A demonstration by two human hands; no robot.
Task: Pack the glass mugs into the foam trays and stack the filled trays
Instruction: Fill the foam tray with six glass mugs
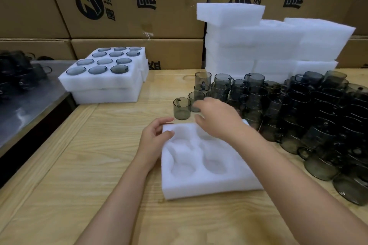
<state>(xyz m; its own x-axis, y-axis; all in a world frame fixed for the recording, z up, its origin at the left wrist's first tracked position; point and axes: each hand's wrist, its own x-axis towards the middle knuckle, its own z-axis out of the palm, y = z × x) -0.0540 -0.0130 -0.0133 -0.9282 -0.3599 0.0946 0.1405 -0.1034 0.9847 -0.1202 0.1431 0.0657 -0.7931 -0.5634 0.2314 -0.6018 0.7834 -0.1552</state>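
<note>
An empty white foam tray (201, 183) with round pockets lies on the wooden table in front of me. My left hand (154, 137) pinches its far left corner between thumb and fingers. My right hand (217, 117) hovers over the tray's far edge with fingers loosely spread toward the mugs, holding nothing. A single smoky glass mug (181, 108) stands just beyond the tray. Many more smoky mugs (310, 109) are stacked in rows to the right. At the back left, filled foam trays (103, 83) sit stacked, with mugs in the top layer.
A tall pile of empty foam trays (264, 45) stands behind the mugs. Printed cardboard boxes (127, 2) wall off the back. A metal-topped table (23, 97) with dark glassware adjoins on the left. Bare wooden tabletop (89, 165) stretches to my near left.
</note>
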